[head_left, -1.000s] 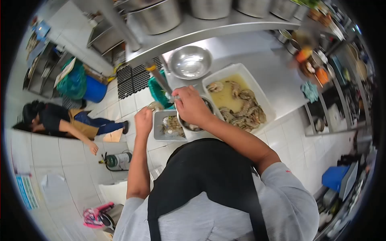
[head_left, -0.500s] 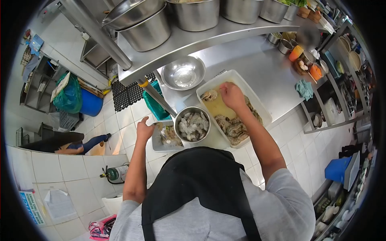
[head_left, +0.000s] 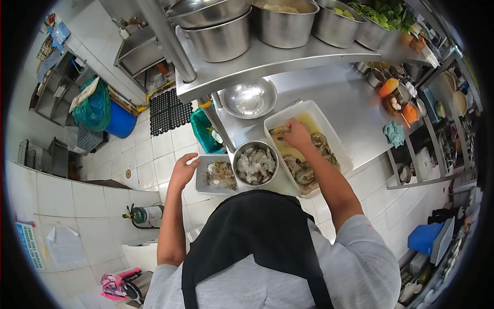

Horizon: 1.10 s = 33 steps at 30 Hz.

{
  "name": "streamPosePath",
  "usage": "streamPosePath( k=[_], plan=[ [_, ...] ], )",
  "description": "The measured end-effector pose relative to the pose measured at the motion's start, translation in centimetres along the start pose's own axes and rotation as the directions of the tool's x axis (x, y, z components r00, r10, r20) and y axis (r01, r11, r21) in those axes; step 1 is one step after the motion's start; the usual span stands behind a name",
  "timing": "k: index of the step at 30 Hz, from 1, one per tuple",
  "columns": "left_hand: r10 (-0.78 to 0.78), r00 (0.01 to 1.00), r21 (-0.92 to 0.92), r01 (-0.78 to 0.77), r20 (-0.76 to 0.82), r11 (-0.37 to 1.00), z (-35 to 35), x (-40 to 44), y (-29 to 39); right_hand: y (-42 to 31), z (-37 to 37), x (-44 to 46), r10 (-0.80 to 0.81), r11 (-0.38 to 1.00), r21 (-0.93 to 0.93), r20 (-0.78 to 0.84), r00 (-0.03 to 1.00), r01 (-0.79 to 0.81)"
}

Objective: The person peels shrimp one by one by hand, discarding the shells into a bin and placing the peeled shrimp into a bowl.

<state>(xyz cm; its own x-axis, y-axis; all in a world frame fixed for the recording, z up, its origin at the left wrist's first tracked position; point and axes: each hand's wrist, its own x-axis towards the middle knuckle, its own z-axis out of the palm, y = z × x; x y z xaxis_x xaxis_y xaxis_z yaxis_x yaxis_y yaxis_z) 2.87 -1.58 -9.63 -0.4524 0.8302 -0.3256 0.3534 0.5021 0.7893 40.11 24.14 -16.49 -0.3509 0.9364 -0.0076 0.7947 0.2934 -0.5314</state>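
Note:
My right hand (head_left: 298, 135) is inside the white plastic tub (head_left: 342, 149), its fingers closed on an unpeeled prawn (head_left: 279, 130) near the tub's left wall. More whole prawns (head_left: 303, 175) lie in the yellowish liquid there. Left of this tub, a round steel pot (head_left: 235, 167) is filled with peeled grey prawns (head_left: 256, 165). A grey tub (head_left: 202, 180) beside the pot contains prawn shells and scraps (head_left: 221, 172). At that tub's left edge hovers my left hand (head_left: 184, 170), empty, with fingers apart.
Behind the tubs sits a shiny steel bowl (head_left: 248, 98). An overhead steel shelf (head_left: 288, 59) carries several deep pans, held by a post (head_left: 218, 126) close to the pot. Green bag (head_left: 203, 131) below left; sauce bottles and a teal cloth (head_left: 393, 134) far right.
My right hand has closed on the prawn at the tub's left side. My left hand stays by the grey tub. The view has shifted, and a person at the far left is gone from sight.

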Motion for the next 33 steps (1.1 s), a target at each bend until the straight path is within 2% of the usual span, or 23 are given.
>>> streamPosePath(
  k=[1, 4, 7, 9, 11, 13, 16, 17, 20, 23, 24, 26, 28, 31, 33],
  plan=[
    [0.019, 0.999, -0.029, -0.018, 0.048, 0.999, -0.1, -0.4, 0.4, -0.2, -1.3, -0.8, 0.015, 0.992, 0.126, 0.032, 0.999, -0.019],
    [0.127, 0.972, -0.131, -0.102, 0.196, 0.986, 0.3, -1.4, 3.8, 0.6, -4.1, -3.4, -0.022, 0.974, 0.224, -0.089, 0.996, 0.042],
    [0.391, 0.872, -0.293, -0.307, 0.295, 0.905, 3.5, -2.1, 9.5, 1.4, -5.8, -5.9, -0.006, 0.92, 0.383, -0.202, 0.979, 0.084],
    [0.441, 0.798, -0.371, -0.296, 0.411, 0.88, 7.1, -2.2, 14.0, 0.8, -7.0, -7.3, 0.057, 0.932, 0.361, -0.238, 0.97, 0.034],
    [0.34, 0.766, -0.38, -0.136, 0.545, 0.915, 12.2, -1.6, 17.0, -0.1, -8.2, -8.3, 0.104, 0.942, 0.335, -0.294, 0.95, 0.001],
    [0.202, 0.753, -0.268, -0.035, 0.626, 0.963, 17.3, -0.9, 19.2, -1.4, -8.9, -9.5, 0.134, 0.952, 0.307, -0.365, 0.921, -0.017],
    [0.098, 0.762, -0.284, 0.116, 0.64, 0.952, 22.5, -1.3, 21.1, -3.8, -9.0, -11.5, 0.101, 0.976, 0.217, -0.471, 0.876, 0.004],
    [0.069, 0.764, -0.267, 0.137, 0.641, 0.954, 23.1, -1.8, 22.1, -4.2, -8.3, -11.6, 0.027, 0.974, 0.208, -0.491, 0.871, 0.087],
    [0.238, 0.793, -0.442, 0.044, 0.561, 0.896, 27.0, -0.3, 19.7, -4.6, -6.7, -13.6, -0.148, 0.957, 0.125, -0.558, 0.816, 0.26],
    [0.129, 0.851, -0.526, 0.188, 0.509, 0.829, 26.6, -1.0, 20.4, -4.8, -8.3, -14.5, -0.26, 0.936, 0.075, -0.506, 0.822, 0.343],
    [0.125, 0.855, -0.48, 0.156, 0.503, 0.863, 26.3, -1.1, 20.5, -4.5, -8.9, -14.8, -0.234, 0.939, 0.11, -0.489, 0.84, 0.326],
    [0.122, 0.871, -0.393, 0.087, 0.475, 0.915, 25.5, -0.9, 20.7, -3.8, -10.8, -14.7, -0.237, 0.95, 0.054, -0.519, 0.821, 0.309],
    [0.216, 0.826, -0.396, 0.01, 0.521, 0.918, 24.6, -1.0, 21.2, -4.5, -13.4, -14.1, -0.301, 0.939, -0.011, -0.508, 0.807, 0.343],
    [0.308, 0.787, -0.349, -0.127, 0.535, 0.929, 22.5, -2.2, 22.7, -5.4, -15.2, -12.5, -0.505, 0.863, -0.16, -0.334, 0.796, 0.48],
    [0.337, 0.791, -0.289, -0.212, 0.511, 0.934, 20.6, -2.3, 23.0, -5.9, -15.2, -11.5, -0.551, 0.835, -0.125, -0.214, 0.807, 0.536]
  ],
)
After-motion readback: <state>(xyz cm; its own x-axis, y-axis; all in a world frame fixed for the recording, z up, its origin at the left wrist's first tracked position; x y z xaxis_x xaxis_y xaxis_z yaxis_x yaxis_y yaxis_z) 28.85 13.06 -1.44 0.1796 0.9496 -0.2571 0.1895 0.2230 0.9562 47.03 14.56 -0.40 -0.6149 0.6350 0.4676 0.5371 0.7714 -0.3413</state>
